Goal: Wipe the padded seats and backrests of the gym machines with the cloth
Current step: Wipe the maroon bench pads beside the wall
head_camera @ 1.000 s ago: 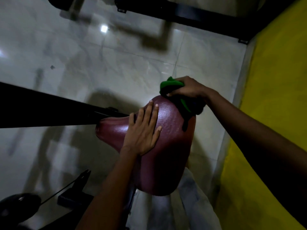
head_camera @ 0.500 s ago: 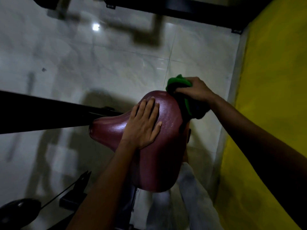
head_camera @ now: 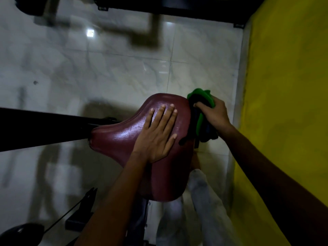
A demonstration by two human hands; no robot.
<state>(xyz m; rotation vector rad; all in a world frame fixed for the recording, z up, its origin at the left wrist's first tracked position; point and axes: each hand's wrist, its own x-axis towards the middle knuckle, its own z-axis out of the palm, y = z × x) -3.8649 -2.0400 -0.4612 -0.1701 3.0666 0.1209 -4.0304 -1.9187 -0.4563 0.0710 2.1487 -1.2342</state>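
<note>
A dark red padded saddle seat [head_camera: 117, 137] fills the middle of the head view, its narrow nose pointing left. My left hand [head_camera: 158, 134] lies flat on top of it, fingers straight and spread. My right hand [head_camera: 214, 112] grips a bunched green and dark cloth [head_camera: 200, 107] and holds it against the seat's far right edge. Part of the cloth hangs down the seat's right side. The seat's post is hidden under the pad.
A black machine bar [head_camera: 40, 128] runs from the left edge to the seat's nose. Pale marble floor tiles [head_camera: 106, 71] lie below. A yellow wall [head_camera: 284, 103] stands close on the right. Another black frame [head_camera: 168, 6] crosses the top. My grey trouser leg [head_camera: 204, 210] is beneath the seat.
My right hand has slid the cloth along the seat's far edge toward the right side. My left hand has stayed flat on the pad.
</note>
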